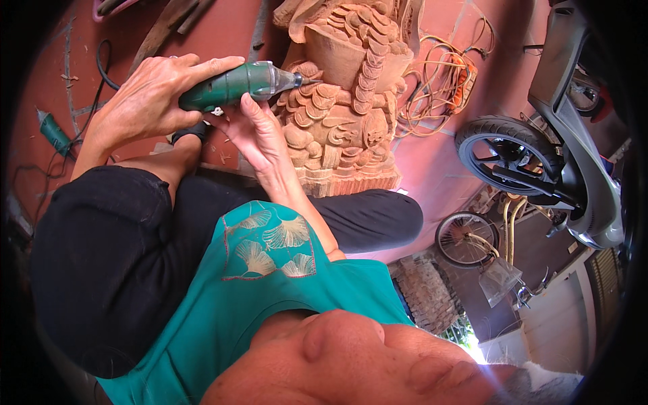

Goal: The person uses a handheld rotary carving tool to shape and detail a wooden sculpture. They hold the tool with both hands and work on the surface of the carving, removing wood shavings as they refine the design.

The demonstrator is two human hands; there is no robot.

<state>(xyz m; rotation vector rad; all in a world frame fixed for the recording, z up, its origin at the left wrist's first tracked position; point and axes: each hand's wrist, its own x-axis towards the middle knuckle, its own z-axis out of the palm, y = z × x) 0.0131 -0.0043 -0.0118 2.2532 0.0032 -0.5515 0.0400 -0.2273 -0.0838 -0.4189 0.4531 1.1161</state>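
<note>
A green rotary carving tool (226, 88) is held level by both hands, its thin bit pointing right at a wooden carving (351, 88). My left hand (154, 91) wraps the rear of the tool, its index finger stretched along the top. Under the front part, my right hand (260, 135) grips with the thumb against the casing; its other fingers are partly hidden behind the tool. The bit's tip reaches the carved wood, though I cannot tell whether it touches. Coin-like discs, a bowl shape and rounded forms cover the carving, which stands on the floor before my folded legs.
A second green power tool (54, 133) lies on the red tiled floor at left, with dark cords around it. Right of the carving sits an orange power strip (462, 84) in tangled cable. A motorbike wheel (509, 155) and a bicycle wheel (467, 239) stand farther right.
</note>
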